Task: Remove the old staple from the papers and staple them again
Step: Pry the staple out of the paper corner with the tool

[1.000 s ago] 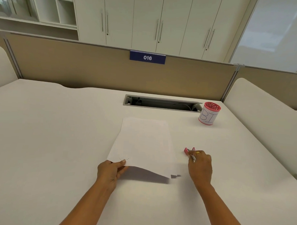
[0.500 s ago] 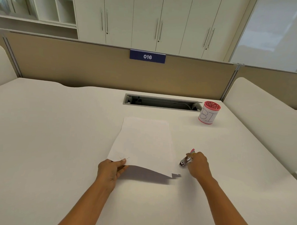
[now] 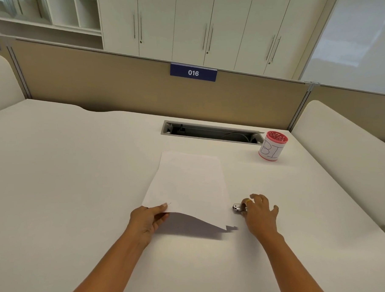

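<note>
- Left hand [image 3: 149, 221] has the near left corner of the papers [image 3: 187, 185] pinched, thumb on top and the other fingers curled under the edge
- that grip holds the near edge of the sheets up off the desk [image 3: 75, 185], with a dark shadow under it, while the far end lies flat on the desktop
- old staple [image 3: 169, 204] looks like a tiny thin mark just beside the thumb tip, right in that pinched corner, too small to make out more tbh
- right hand [image 3: 259, 211] is just to the right of the papers, low over the desk, gripping a small metal tool [image 3: 237, 208] between thumb and forefinger, with the rest of the fingers spread loosely
- only the shiny metal nose of the tool pokes out of the hand, pointing left toward the paper edge but not touching it; can't tell if it's a stapler or a staple remover
- a bit of yellow shows at the forefinger, can't tell what it is
- further back on the right there's a pink-rimmed cup [image 3: 273, 148] with a white label reading "BI", standing upright well apart from the hands
- cable slot [image 3: 212, 133] is cut into the desk just left of the cup, behind the papers
- beige partition behind carries a blue sign [image 3: 193, 73] saying 016, with pale cabinets [image 3: 192, 24] beyond
</note>
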Available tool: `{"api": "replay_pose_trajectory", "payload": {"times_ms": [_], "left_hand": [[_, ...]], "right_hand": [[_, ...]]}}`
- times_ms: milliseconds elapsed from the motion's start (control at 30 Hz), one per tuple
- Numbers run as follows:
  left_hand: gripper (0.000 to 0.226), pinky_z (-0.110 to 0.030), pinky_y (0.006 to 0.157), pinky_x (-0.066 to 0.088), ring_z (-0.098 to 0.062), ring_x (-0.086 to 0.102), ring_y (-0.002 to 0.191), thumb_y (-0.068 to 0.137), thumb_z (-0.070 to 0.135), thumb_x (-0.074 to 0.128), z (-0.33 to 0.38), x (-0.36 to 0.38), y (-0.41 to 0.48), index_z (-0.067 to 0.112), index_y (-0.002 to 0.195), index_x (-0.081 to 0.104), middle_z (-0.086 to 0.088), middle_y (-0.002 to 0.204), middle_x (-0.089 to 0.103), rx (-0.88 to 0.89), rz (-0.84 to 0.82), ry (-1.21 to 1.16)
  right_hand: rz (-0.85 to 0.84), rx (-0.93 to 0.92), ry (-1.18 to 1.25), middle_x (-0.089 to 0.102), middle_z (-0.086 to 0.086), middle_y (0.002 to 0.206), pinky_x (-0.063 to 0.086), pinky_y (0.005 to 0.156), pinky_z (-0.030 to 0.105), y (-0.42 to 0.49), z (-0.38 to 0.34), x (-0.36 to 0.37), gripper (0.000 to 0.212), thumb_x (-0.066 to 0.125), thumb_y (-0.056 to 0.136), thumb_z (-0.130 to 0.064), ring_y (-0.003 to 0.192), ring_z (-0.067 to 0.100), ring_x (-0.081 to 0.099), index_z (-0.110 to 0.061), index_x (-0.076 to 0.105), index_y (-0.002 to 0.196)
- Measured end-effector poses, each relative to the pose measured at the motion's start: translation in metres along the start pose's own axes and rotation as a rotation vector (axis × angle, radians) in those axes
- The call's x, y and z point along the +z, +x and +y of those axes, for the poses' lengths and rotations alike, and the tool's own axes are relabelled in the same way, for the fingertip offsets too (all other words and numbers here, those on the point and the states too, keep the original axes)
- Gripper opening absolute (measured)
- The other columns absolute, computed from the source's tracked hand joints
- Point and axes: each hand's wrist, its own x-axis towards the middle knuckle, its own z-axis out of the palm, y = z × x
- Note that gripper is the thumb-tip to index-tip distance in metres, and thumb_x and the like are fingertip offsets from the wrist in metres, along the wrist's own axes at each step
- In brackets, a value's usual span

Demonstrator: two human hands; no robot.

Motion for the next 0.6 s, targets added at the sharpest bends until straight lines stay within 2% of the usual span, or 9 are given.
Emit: {"api": "replay_pose_trajectory", "payload": {"times_ms": [100, 167, 233, 300, 367, 500, 600], "left_hand": [[0.009, -0.02, 0.046, 0.056, -0.023, 0.058, 0.07, 0.079, -0.011, 0.062, 0.0, 0.004, -0.003, -0.004, 0.074, 0.06, -0.015, 0.078, 0.061, -0.025, -0.029, 0.008], [0.009, -0.019, 0.046, 0.056, -0.023, 0.058, 0.07, 0.079, -0.011, 0.062, 0.0, 0.006, -0.004, -0.005, 0.073, 0.06, -0.016, 0.078, 0.061, -0.025, -0.038, 0.021], [0.009, -0.02, 0.046, 0.056, -0.023, 0.058, 0.07, 0.079, -0.012, 0.062, 0.0, 0.008, -0.005, -0.005, 0.073, 0.06, -0.016, 0.078, 0.061, -0.023, -0.038, 0.027], [0.01, -0.021, 0.046, 0.056, -0.024, 0.059, 0.07, 0.079, -0.012, 0.061, -0.001, 0.009, -0.007, -0.005, 0.073, 0.059, -0.016, 0.078, 0.061, -0.021, -0.041, 0.027], [0.011, -0.022, 0.047, 0.057, -0.025, 0.06, 0.071, 0.08, -0.011, 0.061, -0.002, 0.01, -0.008, -0.004, 0.072, 0.058, -0.016, 0.078, 0.061, -0.019, -0.048, 0.028], [0.007, -0.021, 0.045, 0.056, -0.024, 0.06, 0.07, 0.081, -0.011, 0.06, -0.002, 0.013, -0.01, -0.006, 0.075, 0.059, -0.016, 0.078, 0.062, -0.008, -0.053, 0.048], [0.01, -0.021, 0.046, 0.056, -0.025, 0.06, 0.071, 0.081, -0.011, 0.06, -0.002, 0.013, -0.012, -0.004, 0.073, 0.058, -0.016, 0.079, 0.062, 0.016, -0.04, 0.046]], "right_hand": [[0.015, -0.001, -0.028, 0.041, -0.003, 0.139, 0.018, 0.112, 0.051, 0.0, 0.0, 0.0, 0.031, 0.036, 0.099, -0.029, 0.138, 0.017, 0.026, -0.02, 0.047, 0.127], [0.056, 0.016, 0.03, 0.054, -0.001, 0.125, 0.021, 0.111, 0.048, -0.001, -0.002, -0.002, 0.027, 0.032, 0.1, -0.027, 0.128, 0.017, 0.041, -0.017, 0.048, 0.12], [0.123, 0.051, 0.168, 0.064, 0.002, 0.108, 0.032, 0.096, 0.039, -0.004, -0.007, -0.007, 0.019, 0.032, 0.1, -0.025, 0.107, 0.023, 0.057, -0.015, 0.047, 0.107], [0.174, 0.046, 0.236, 0.067, 0.004, 0.097, 0.031, 0.077, 0.033, -0.007, -0.013, -0.014, 0.018, 0.035, 0.099, -0.027, 0.092, 0.027, 0.063, -0.013, 0.046, 0.101], [0.178, 0.006, 0.301, 0.068, 0.003, 0.094, 0.03, 0.074, 0.032, -0.011, -0.022, -0.019, 0.02, 0.041, 0.097, -0.031, 0.089, 0.027, 0.063, -0.014, 0.049, 0.103], [0.146, -0.124, 0.463, 0.067, -0.001, 0.103, 0.039, 0.084, 0.031, -0.025, -0.046, -0.026, 0.029, 0.056, 0.09, -0.037, 0.098, 0.021, 0.062, -0.021, 0.057, 0.114], [0.103, -0.195, 0.558, 0.064, -0.001, 0.105, 0.038, 0.077, 0.02, -0.036, -0.062, -0.028, 0.039, 0.062, 0.085, -0.037, 0.098, 0.016, 0.06, -0.023, 0.058, 0.122]]}}
